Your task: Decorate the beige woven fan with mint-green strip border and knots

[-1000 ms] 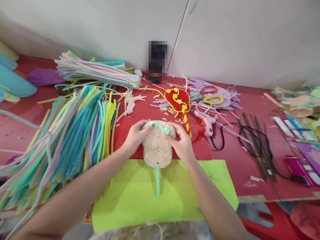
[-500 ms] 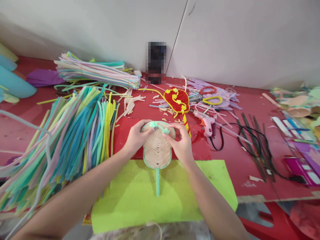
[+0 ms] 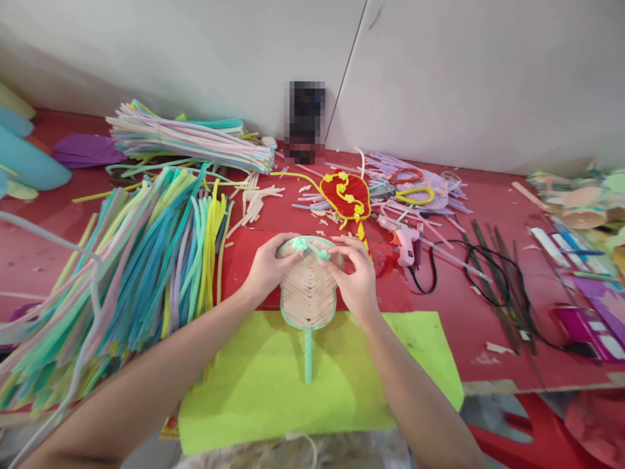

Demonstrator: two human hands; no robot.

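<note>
Both hands hold a beige fan (image 3: 308, 293) by its upper part. It is made of pipe cleaners laid in a V pattern, with a mint green rim and a mint green handle (image 3: 308, 358) pointing toward me. My left hand (image 3: 271, 264) grips the upper left edge, its thumb beside a green pipe-cleaner flower (image 3: 299, 244). My right hand (image 3: 355, 277) holds the upper right, thumb and fingers closed at a second green flower (image 3: 322, 255). A thin green strand runs between the two flowers. The fan stands over a lime green sheet (image 3: 244, 391).
Bundles of coloured pipe cleaners (image 3: 161, 247) lie at left. Behind the fan sit a red and yellow fan (image 3: 346, 195), scissors (image 3: 415, 196) and a pink glue gun (image 3: 405, 244). Its black cable (image 3: 469, 247) trails right. A blurred dark object (image 3: 306, 120) leans on the wall.
My right hand's fingers have shifted slightly at the upper right of the fan. Both hands keep their hold, and the fan stays almost in place.
</note>
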